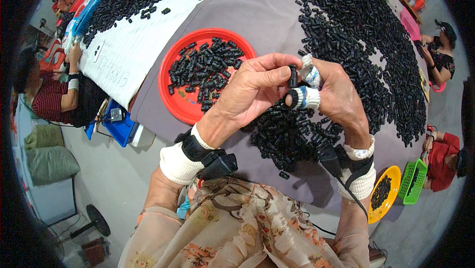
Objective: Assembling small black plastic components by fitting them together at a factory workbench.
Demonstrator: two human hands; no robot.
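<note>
L hand [243, 90] & R hand [342, 92] both pinch one blk piece [293, 76], prob. to steady it, over loose pile [284, 142] nr table's [262, 16] front edge.

even light, soft shadows, fisheye-bent dark edges

The black piece [293, 76] is small, roughly cylindrical and slightly glossy; its finer detail is too small to tell. It is held clear of the worktop [257, 16], above the near heap of similar black pieces [284, 142], with its long axis pointing away from the wearer. The thumb and forefinger of the left hand [242, 87] pinch it; the covered fingertips of the right hand [341, 92] lie against or just beside it.
</note>
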